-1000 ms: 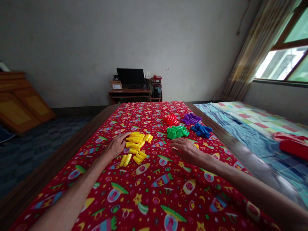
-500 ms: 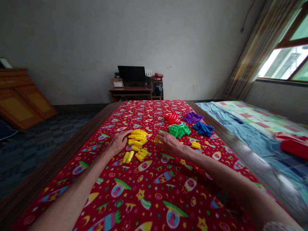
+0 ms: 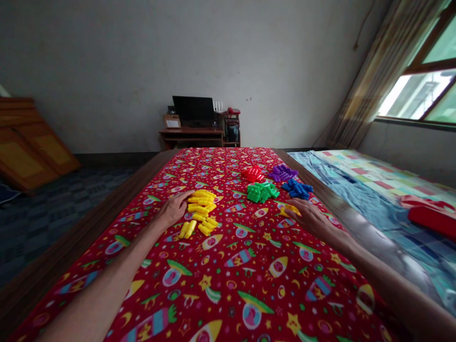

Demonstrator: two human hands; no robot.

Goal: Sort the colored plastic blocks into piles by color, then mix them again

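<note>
My left hand [image 3: 174, 209] rests on the cloth at the left edge of a pile of short yellow plastic tubes [image 3: 201, 209]. Its fingers reach forward and its thumb is apart from them, against the pile's side. Further right, my right hand [image 3: 309, 216] bends over a few separate yellow tubes [image 3: 291, 208], fingers curled on them and partly hiding them. Just beyond that hand lies a heap of blue tubes [image 3: 298, 189]. Green tubes [image 3: 262, 192] are gathered to its left, with red tubes [image 3: 253, 174] and purple tubes [image 3: 283, 173] behind.
A red patterned cloth [image 3: 228, 285] covers the long table, whose dark wooden edge [image 3: 142, 178] shows at the left. A bed [image 3: 359, 190] with a red item [image 3: 431, 218] stands on the right. At the far wall is a desk [image 3: 192, 135] with a monitor [image 3: 194, 110].
My right hand has moved right, from the cloth beside the yellow pile to the separate yellow tubes. The yellow tube formerly under it no longer lies there. My left hand stays by the pile.
</note>
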